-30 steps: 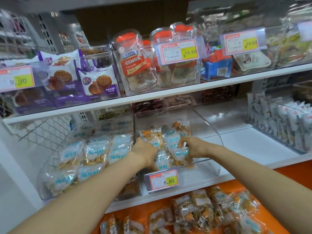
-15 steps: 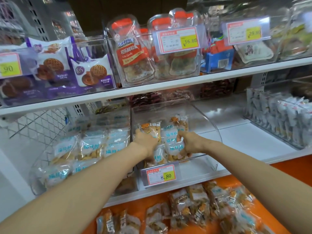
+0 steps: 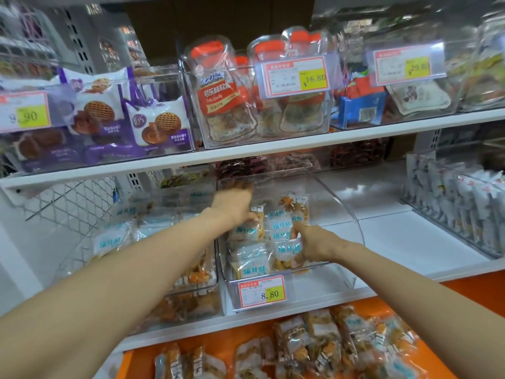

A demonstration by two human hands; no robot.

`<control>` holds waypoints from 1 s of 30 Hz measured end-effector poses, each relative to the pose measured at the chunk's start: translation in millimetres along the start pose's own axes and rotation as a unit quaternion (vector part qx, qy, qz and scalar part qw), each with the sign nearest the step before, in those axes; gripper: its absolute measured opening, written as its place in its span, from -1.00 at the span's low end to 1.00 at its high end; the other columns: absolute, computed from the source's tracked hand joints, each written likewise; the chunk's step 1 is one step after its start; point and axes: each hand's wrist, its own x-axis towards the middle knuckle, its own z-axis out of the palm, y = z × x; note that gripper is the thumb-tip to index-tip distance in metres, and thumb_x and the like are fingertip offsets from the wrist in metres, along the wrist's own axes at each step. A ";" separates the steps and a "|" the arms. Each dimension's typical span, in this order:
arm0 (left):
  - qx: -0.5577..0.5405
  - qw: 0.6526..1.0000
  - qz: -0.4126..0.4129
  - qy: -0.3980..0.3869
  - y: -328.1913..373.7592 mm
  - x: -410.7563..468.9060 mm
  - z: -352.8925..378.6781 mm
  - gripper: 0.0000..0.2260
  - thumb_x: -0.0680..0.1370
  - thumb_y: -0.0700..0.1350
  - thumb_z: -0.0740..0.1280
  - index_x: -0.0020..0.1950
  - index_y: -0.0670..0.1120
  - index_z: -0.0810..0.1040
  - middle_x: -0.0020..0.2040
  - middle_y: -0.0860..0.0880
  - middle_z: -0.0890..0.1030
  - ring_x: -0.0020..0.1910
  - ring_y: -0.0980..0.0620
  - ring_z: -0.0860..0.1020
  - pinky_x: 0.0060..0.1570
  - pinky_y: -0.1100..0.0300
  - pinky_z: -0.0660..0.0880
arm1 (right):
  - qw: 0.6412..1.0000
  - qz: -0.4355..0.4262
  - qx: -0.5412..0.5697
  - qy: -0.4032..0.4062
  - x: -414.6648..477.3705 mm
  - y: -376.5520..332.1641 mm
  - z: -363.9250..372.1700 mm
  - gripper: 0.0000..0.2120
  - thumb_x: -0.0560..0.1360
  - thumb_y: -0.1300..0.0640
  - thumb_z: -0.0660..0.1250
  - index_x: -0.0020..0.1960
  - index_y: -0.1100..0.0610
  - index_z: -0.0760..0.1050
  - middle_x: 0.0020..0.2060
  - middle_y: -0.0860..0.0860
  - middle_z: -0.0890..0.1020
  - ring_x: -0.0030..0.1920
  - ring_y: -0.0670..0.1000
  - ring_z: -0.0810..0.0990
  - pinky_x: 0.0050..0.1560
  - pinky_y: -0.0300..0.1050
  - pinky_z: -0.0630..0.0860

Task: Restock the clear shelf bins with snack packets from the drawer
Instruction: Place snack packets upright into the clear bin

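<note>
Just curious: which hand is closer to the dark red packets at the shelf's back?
Left. The left hand reaches deep into the clear bin, just below the dark red packets; the right hand grips snack packets nearer the bin's front.

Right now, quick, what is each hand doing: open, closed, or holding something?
Left hand: inside the clear bin, against the snack packets; grip cannot be told.
Right hand: fingers curled round snack packets, holding them.
</note>
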 end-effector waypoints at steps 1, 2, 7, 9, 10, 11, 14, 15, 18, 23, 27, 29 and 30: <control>-0.013 1.000 0.000 -0.027 -0.4 4.1 3.0 -0.51 0.50 0.05 0.37 0.32 -0.15 0.33 0.26 -0.13 0.46 0.19 -0.12 0.47 0.04 0.04 0.42 | 1.000 0.000 -0.002 -0.009 -0.3 0.2 -1.8 -0.47 0.38 0.12 0.49 0.24 0.09 0.30 0.17 0.10 0.52 -0.05 0.04 0.45 -0.05 -0.14 0.36; -0.021 0.998 0.001 -0.059 -1.3 7.8 7.5 -0.47 0.50 0.01 0.38 0.37 -0.15 0.28 0.29 -0.14 0.45 0.22 -0.13 0.46 0.09 0.03 0.42 | 1.000 0.000 0.000 -0.020 -1.0 0.5 -4.6 -0.45 0.38 0.12 0.50 0.27 0.08 0.31 0.18 0.10 0.52 -0.04 0.04 0.46 -0.05 -0.14 0.37; -0.061 0.997 -0.012 -0.054 -7.2 13.3 10.2 -0.56 0.47 -0.01 0.42 0.29 -0.12 0.43 0.23 -0.12 0.53 0.18 -0.11 0.50 0.02 0.13 0.42 | 0.997 -0.018 0.013 0.071 -3.4 -0.3 -23.4 -0.40 0.36 -0.05 0.51 0.30 0.08 0.38 0.11 0.02 0.52 0.11 0.05 0.51 0.06 -0.15 0.41; -0.110 0.993 -0.025 -0.019 -10.6 7.3 -3.1 -0.50 0.43 0.04 0.45 0.31 -0.08 0.44 0.23 -0.09 0.53 0.18 -0.09 0.50 0.00 0.16 0.40 | 0.980 -0.034 0.105 0.166 -1.1 -3.7 -28.8 -0.48 0.35 0.00 0.52 0.24 0.11 0.45 0.00 -0.01 0.55 -0.01 -0.02 0.51 -0.02 -0.21 0.41; -0.146 0.989 -0.035 0.010 -13.0 3.7 -9.8 -0.49 0.42 0.04 0.46 0.31 -0.08 0.44 0.23 -0.08 0.54 0.17 -0.09 0.50 0.00 0.16 0.39 | 0.963 -0.040 0.189 0.188 -1.2 -6.4 -31.6 -0.49 0.34 0.04 0.53 0.22 0.12 0.46 -0.04 -0.01 0.56 -0.05 -0.03 0.52 -0.03 -0.21 0.43; -0.192 0.979 -0.049 0.045 -15.3 -0.8 -16.0 -0.49 0.41 0.03 0.47 0.29 -0.09 0.45 0.22 -0.09 0.54 0.16 -0.09 0.50 -0.01 0.16 0.39 | 0.940 -0.048 0.285 0.183 -2.2 -9.7 -34.2 -0.49 0.34 0.07 0.53 0.23 0.12 0.46 -0.05 0.01 0.57 -0.05 -0.03 0.54 0.00 -0.18 0.47; -0.427 0.895 -0.080 0.098 -14.8 -15.5 -27.4 -0.55 0.40 -0.11 0.50 0.24 -0.16 0.48 0.12 -0.08 0.57 0.06 -0.04 0.53 0.00 0.20 0.42 | 0.872 -0.077 0.472 0.106 -6.9 -19.8 -40.5 -0.51 0.41 0.11 0.46 0.27 0.06 0.36 -0.05 0.02 0.63 -0.03 -0.04 0.62 0.10 -0.06 0.55; -0.496 0.861 -0.077 0.083 -10.5 -20.6 -28.2 -0.57 0.40 -0.16 0.49 0.22 -0.17 0.49 0.08 -0.07 0.58 0.00 0.01 0.53 -0.02 0.25 0.45 | 0.852 -0.087 0.509 0.088 -9.0 -23.6 -41.8 -0.58 0.44 0.14 0.43 0.23 0.05 0.37 -0.09 0.02 0.64 -0.11 -0.08 0.63 0.04 -0.07 0.57; -0.556 0.828 -0.044 0.046 2.7 -31.4 -22.1 -0.64 0.40 -0.22 0.48 0.16 -0.19 0.53 0.00 -0.08 0.61 -0.13 0.10 0.55 -0.12 0.37 0.50 | 0.805 -0.092 0.577 0.102 -11.5 -29.6 -43.4 -0.81 0.46 0.22 0.39 0.04 0.06 0.47 -0.17 0.03 0.61 -0.33 -0.12 0.59 -0.26 -0.18 0.54; -0.284 0.959 0.021 -0.003 1.5 -28.6 1.2 -0.64 0.41 -0.03 0.49 0.12 -0.10 0.49 -0.05 -0.02 0.62 -0.04 0.00 0.57 0.05 0.07 0.51 | 0.835 -0.027 0.506 0.212 -13.8 -17.9 -53.3 -0.73 0.35 0.25 0.51 -0.09 0.10 0.45 -0.31 -0.03 0.61 -0.39 -0.14 0.55 -0.43 -0.35 0.43; 0.071 0.971 0.111 -0.200 2.4 -33.4 18.7 -0.57 0.41 0.16 0.43 0.17 -0.05 0.54 0.11 0.00 0.60 0.10 -0.05 0.55 -0.03 0.14 0.42 | 0.904 0.012 0.390 0.174 -15.9 0.5 -58.8 -0.73 0.31 0.24 0.55 -0.13 0.15 0.47 -0.46 -0.04 0.54 -0.60 -0.24 0.41 -0.61 -0.41 0.26; 0.119 0.956 0.111 -0.245 3.4 -29.1 22.5 -0.56 0.39 0.20 0.42 0.15 -0.03 0.57 0.08 0.01 0.61 0.06 -0.06 0.56 -0.04 0.15 0.43 | 0.929 0.001 0.355 0.102 -18.4 5.5 -56.7 -0.76 0.32 0.26 0.53 -0.10 0.20 0.52 -0.44 0.00 0.54 -0.62 -0.23 0.39 -0.61 -0.39 0.25; 0.118 0.952 0.101 -0.262 4.1 -25.3 23.7 -0.56 0.38 0.21 0.43 0.13 -0.03 0.57 0.06 0.01 0.61 0.03 -0.06 0.57 -0.04 0.15 0.46 | 0.941 -0.008 0.332 0.069 -18.7 7.6 -54.4 -0.77 0.32 0.27 0.53 -0.10 0.20 0.53 -0.45 -0.02 0.54 -0.61 -0.23 0.38 -0.59 -0.38 0.25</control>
